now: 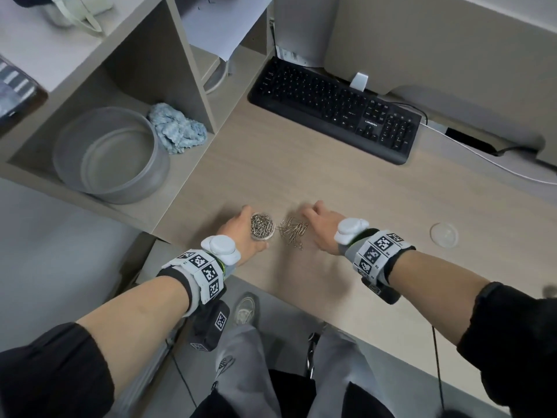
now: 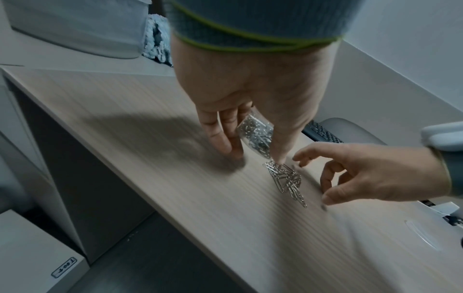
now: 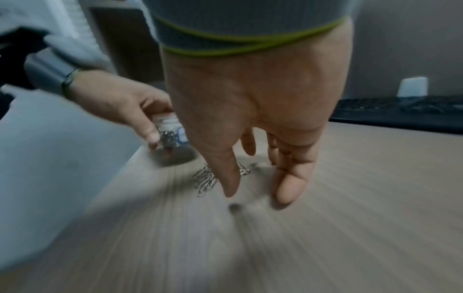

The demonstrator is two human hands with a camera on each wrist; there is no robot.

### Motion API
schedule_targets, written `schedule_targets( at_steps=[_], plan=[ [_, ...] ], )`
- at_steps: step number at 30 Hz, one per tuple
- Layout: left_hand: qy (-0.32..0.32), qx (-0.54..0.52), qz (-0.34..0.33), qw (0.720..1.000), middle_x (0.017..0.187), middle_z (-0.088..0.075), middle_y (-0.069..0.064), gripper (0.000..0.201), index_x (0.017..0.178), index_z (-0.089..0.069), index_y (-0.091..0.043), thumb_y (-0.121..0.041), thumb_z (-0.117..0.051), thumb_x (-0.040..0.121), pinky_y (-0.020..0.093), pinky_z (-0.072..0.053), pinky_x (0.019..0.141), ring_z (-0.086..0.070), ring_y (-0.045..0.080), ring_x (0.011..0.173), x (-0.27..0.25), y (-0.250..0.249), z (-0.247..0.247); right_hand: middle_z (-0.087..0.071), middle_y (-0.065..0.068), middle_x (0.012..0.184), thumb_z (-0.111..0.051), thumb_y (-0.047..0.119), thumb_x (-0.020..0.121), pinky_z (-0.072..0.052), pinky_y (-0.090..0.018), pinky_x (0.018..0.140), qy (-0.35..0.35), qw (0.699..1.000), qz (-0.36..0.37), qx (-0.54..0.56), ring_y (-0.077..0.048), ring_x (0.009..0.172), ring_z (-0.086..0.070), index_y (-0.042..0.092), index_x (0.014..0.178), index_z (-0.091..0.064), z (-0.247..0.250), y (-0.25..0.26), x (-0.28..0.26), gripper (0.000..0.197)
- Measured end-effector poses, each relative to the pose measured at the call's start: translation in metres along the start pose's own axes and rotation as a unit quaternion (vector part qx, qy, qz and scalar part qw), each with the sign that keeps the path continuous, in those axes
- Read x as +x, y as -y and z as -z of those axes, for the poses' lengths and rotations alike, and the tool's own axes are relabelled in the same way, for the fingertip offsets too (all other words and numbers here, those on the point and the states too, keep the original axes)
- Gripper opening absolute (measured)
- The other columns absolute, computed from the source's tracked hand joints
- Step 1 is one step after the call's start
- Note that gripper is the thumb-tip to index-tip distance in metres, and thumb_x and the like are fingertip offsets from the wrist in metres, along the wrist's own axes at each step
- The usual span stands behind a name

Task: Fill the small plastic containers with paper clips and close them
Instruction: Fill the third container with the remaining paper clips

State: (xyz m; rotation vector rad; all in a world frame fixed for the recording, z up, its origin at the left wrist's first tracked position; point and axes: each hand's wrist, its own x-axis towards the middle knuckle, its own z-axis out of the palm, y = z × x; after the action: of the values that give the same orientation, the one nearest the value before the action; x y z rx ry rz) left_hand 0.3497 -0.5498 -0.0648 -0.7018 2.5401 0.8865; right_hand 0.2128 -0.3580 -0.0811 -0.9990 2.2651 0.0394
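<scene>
While the wide wooden surface (image 1: pixel 346 212) carries everything, the big grey tub (image 1: pixel 111 155) sits off on the shelf to the left, nothing showing inside it. Down in size now: the left hand (image 1: pixel 238 233) curls thumb and fingers round the small clear container (image 1: pixel 262 226), mouth up and packed nearly to the brim with paper clips. Thin plastic, light even when loaded, likely slick, so a wrap round the wall is the sensible hold, and a squeeze too hard could flex it. Right beside it, the right hand (image 1: pixel 321 226) hovers with fingers loosely spread, holding nothing, just over the loose heap of clips (image 1: pixel 294 230) on the surface. Those are stiff little wires, light, prone to tangling; I'd pinch a cluster from above. Well off to the right lies the clear round lid (image 1: pixel 444 235), flat, best lifted by its rim.
</scene>
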Motion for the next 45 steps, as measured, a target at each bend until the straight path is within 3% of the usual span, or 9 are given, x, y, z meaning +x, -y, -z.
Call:
schedule_targets(
  at_steps=[7, 13, 16, 21, 26, 31, 35, 39, 45],
  plan=[
    [-0.013, -0.025, 0.013, 1.000, 0.111, -0.066, 0.000, 0.068, 0.118, -0.044, -0.024, -0.042, -0.082, 0.066, 0.040, -0.053, 0.082, -0.064, 0.030, 0.097, -0.002, 0.002, -0.006, -0.023, -0.009, 0.149, -0.059, 0.015, 0.087, -0.052, -0.043, 0.088, 0.030, 0.986, 0.122, -0.105, -0.036, 0.115, -0.051, 0.034, 0.148, -0.022, 0.007, 0.027, 0.019, 0.074],
    [-0.031, -0.033, 0.038, 0.998, 0.113, -0.066, 0.002, 0.070, 0.122, -0.043, -0.022, -0.041, -0.083, 0.068, 0.040, -0.053, 0.083, -0.064, 0.031, 0.099, -0.003, 0.009, -0.004, -0.042, -0.014, 0.128, -0.042, 0.012, 0.098, -0.044, -0.034, 0.076, 0.033, 0.967, 0.177, -0.179, -0.037, 0.105, -0.058, 0.011, 0.131, -0.045, 0.021, 0.034, 0.036, 0.033],
    [-0.034, -0.037, 0.053, 0.997, 0.114, -0.066, 0.002, 0.071, 0.124, -0.043, -0.022, -0.041, -0.083, 0.068, 0.039, -0.053, 0.084, -0.064, 0.031, 0.100, -0.003, 0.009, -0.004, -0.041, 0.002, 0.082, -0.031, 0.028, 0.104, -0.042, -0.038, 0.087, 0.023, 0.984, 0.139, -0.113, -0.035, 0.112, -0.056, 0.007, 0.129, -0.048, 0.015, 0.031, 0.042, 0.037],
    [-0.038, -0.041, 0.061, 0.997, 0.111, -0.066, 0.001, 0.069, 0.123, -0.043, -0.023, -0.041, -0.082, 0.069, 0.035, -0.052, 0.081, -0.064, 0.029, 0.097, -0.003, 0.002, -0.009, -0.054, -0.022, 0.125, -0.035, 0.012, 0.103, -0.044, -0.040, 0.089, 0.067, 0.991, 0.085, -0.076, -0.036, 0.113, -0.056, 0.002, 0.128, -0.051, 0.016, 0.028, 0.034, 0.032],
    [-0.030, -0.046, 0.053, 0.997, 0.110, -0.066, 0.001, 0.068, 0.123, -0.043, -0.024, -0.039, -0.082, 0.069, 0.036, -0.053, 0.082, -0.064, 0.028, 0.095, 0.001, -0.010, -0.015, -0.063, -0.016, 0.122, -0.048, 0.008, 0.096, -0.047, -0.034, 0.077, 0.073, 0.996, 0.030, -0.043, -0.032, 0.102, -0.063, 0.003, 0.083, -0.052, 0.027, 0.019, 0.021, 0.014],
    [-0.017, -0.045, 0.033, 0.998, 0.111, -0.066, 0.001, 0.067, 0.122, -0.044, -0.023, -0.038, -0.082, 0.069, 0.038, -0.053, 0.084, -0.064, 0.029, 0.097, 0.007, -0.026, -0.021, -0.063, -0.010, 0.063, -0.057, -0.003, 0.086, -0.057, -0.034, 0.053, -0.001, 0.961, -0.059, 0.270, -0.023, 0.049, -0.063, 0.012, 0.078, -0.052, 0.040, -0.005, 0.008, 0.018],
    [-0.016, -0.025, 0.011, 1.000, 0.114, -0.065, 0.002, 0.067, 0.124, -0.044, -0.021, -0.038, -0.082, 0.070, 0.033, -0.049, 0.078, -0.062, 0.028, 0.100, 0.010, -0.039, -0.025, -0.060, -0.016, 0.057, -0.054, -0.010, 0.086, -0.049, -0.026, 0.041, 0.003, 0.917, -0.015, 0.399, -0.020, 0.037, -0.058, 0.009, 0.074, -0.051, 0.065, 0.008, -0.006, 0.023],
    [-0.015, -0.011, -0.015, 1.000, 0.114, -0.063, 0.003, 0.064, 0.122, -0.043, -0.018, -0.036, -0.080, 0.073, 0.029, -0.038, 0.067, -0.061, 0.029, 0.094, 0.011, -0.055, -0.024, -0.062, -0.011, 0.061, -0.061, 0.000, 0.087, -0.055, -0.040, 0.056, -0.019, 0.942, 0.014, 0.334, -0.027, 0.049, -0.059, 0.017, 0.074, -0.055, 0.075, 0.026, -0.011, 0.022],
    [-0.027, -0.006, -0.031, 0.999, 0.106, -0.064, 0.003, 0.060, 0.119, -0.045, -0.017, -0.038, -0.078, 0.074, 0.033, -0.042, 0.065, -0.061, 0.030, 0.087, 0.009, -0.061, -0.017, -0.072, -0.007, 0.096, -0.062, 0.013, 0.088, -0.051, -0.032, 0.084, -0.064, 0.983, 0.070, 0.160, -0.022, 0.089, -0.062, 0.014, 0.103, -0.071, 0.081, 0.034, -0.016, 0.018]
  ],
)
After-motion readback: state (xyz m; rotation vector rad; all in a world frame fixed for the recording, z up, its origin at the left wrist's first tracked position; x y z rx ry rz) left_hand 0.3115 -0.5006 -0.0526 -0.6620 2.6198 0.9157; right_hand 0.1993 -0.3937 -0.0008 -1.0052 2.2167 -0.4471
